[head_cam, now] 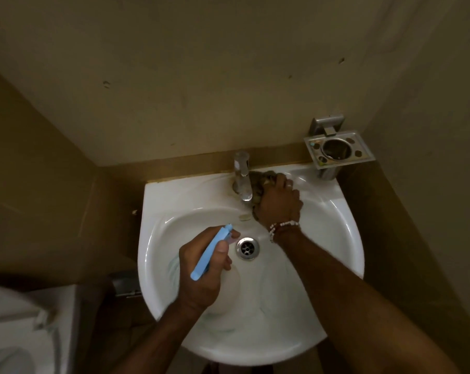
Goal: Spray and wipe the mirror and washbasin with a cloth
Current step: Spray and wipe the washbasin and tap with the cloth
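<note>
A white washbasin (333, 211) fills the middle of the view, with a steel drain (248, 248) at its centre. My right hand (279, 202) presses a dark, crumpled cloth (258, 182) onto the basin's back ledge, right beside the chrome tap (242, 175). Over the bowl's left half, my left hand (205, 268) grips a spray bottle with a light blue head (211, 252), nozzle pointing toward the tap. The bottle's body is hidden under the hand. No mirror is in view.
A steel tumbler and brush holder (338, 149) is fixed to the wall at the basin's back right corner. A white toilet (15, 327) sits at the lower left. Beige walls close in on the left, back and right.
</note>
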Demonstrator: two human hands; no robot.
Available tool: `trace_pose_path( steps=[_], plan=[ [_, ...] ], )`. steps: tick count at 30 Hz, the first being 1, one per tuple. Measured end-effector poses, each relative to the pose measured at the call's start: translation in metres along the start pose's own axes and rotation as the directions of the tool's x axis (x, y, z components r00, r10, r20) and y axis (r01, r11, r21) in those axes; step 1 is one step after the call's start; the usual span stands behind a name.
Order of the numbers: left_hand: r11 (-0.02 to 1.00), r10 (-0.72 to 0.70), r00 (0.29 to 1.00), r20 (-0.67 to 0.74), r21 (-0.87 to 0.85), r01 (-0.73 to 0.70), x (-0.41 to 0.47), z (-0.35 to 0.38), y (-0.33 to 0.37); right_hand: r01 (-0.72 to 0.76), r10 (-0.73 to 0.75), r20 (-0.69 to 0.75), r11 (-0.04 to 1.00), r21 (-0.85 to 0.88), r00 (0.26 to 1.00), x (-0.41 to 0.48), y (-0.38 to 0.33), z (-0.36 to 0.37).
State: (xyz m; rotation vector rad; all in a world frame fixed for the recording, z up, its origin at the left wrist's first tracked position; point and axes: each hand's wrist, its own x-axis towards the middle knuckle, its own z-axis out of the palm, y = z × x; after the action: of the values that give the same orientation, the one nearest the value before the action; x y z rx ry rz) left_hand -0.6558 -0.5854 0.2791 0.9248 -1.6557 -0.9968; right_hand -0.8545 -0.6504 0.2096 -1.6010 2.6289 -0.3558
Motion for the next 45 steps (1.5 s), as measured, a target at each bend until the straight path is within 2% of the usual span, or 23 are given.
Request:
trace_pose_path(
  steps=[3, 7, 10, 15, 17, 20, 24, 26, 30, 31, 35, 37, 39, 41, 43, 45],
  plan=[
    [1.0, -0.005, 0.999, -0.038, 0.015, 0.006, -0.002, -0.006, -0.003, 0.053, -0.053, -0.011, 0.998, 0.037, 0.999, -0.032, -0.006, 0.015],
    [0.999, -0.034, 0.995, -0.097, 0.011, 0.035, -0.006, -0.013, -0.003, 0.008, -0.002, -0.047, 0.992, 0.127, 0.999, -0.056, -0.046, 0.021],
    [0.998, -0.067, 0.991, -0.115, 0.009, 0.069, -0.007, -0.022, -0.009, -0.071, 0.075, -0.013, 0.973, 0.22, 0.997, -0.05, -0.071, 0.019],
    [0.998, -0.055, 0.992, -0.116, 0.03, 0.059, -0.014, -0.026, -0.016, -0.144, 0.148, -0.005, 0.971, 0.193, 0.989, -0.047, -0.087, 0.018],
    [0.999, -0.044, 0.992, -0.12, 0.019, 0.047, -0.017, -0.023, -0.017, -0.087, 0.093, -0.02, 0.975, 0.203, 0.995, -0.048, -0.094, 0.01],
    [1.0, -0.017, 0.994, -0.109, 0.002, 0.017, -0.02, -0.017, -0.012, 0.117, -0.116, -0.027, 0.992, 0.051, 0.993, -0.054, -0.093, 0.013],
    [1.0, 0.001, 0.999, -0.053, -0.012, -0.002, -0.022, -0.017, -0.013, 0.326, -0.332, -0.073, 0.942, -0.083, 0.941, -0.065, -0.068, 0.031],
    [1.0, 0.024, 0.999, -0.04, -0.006, -0.025, -0.023, -0.017, -0.015, 0.384, -0.388, -0.025, 0.917, -0.107, 0.921, -0.077, -0.045, 0.04],
    [1.0, 0.031, 0.999, -0.007, 0.004, -0.031, -0.021, -0.012, -0.02, 0.381, -0.345, 0.311, 0.923, -0.061, 0.886, -0.096, -0.001, 0.038],
    [1.0, 0.027, 1.0, 0.0, 0.007, -0.027, -0.021, -0.01, -0.021, 0.394, -0.345, 0.345, 0.915, -0.082, 0.873, -0.099, 0.01, 0.037],
    [1.0, -0.008, 1.0, 0.005, 0.006, 0.008, -0.018, -0.006, -0.022, 0.418, -0.318, 0.317, 0.848, -0.325, 0.893, -0.1, 0.04, 0.031],
    [1.0, -0.016, 1.0, -0.004, 0.005, 0.016, -0.015, -0.007, -0.02, 0.464, -0.33, 0.397, 0.829, -0.312, 0.856, -0.088, 0.059, 0.036],
    [1.0, -0.016, 1.0, -0.013, -0.005, 0.016, -0.011, -0.01, -0.017, 0.535, -0.355, 0.453, 0.759, -0.371, 0.818, -0.071, 0.077, 0.034],
    [1.0, -0.006, 1.0, -0.03, -0.004, 0.006, -0.007, -0.012, -0.015, 0.56, -0.399, 0.405, 0.69, -0.459, 0.823, -0.056, 0.087, 0.028],
    [1.0, -0.009, 0.999, -0.036, -0.013, 0.008, -0.004, -0.015, -0.013, 0.53, -0.41, 0.342, 0.716, -0.454, 0.846, -0.058, 0.086, 0.017],
    [1.0, -0.005, 0.998, -0.062, -0.028, 0.004, 0.001, -0.018, -0.012, 0.487, -0.381, 0.322, 0.788, -0.378, 0.866, -0.083, 0.076, 0.012]
  ],
)
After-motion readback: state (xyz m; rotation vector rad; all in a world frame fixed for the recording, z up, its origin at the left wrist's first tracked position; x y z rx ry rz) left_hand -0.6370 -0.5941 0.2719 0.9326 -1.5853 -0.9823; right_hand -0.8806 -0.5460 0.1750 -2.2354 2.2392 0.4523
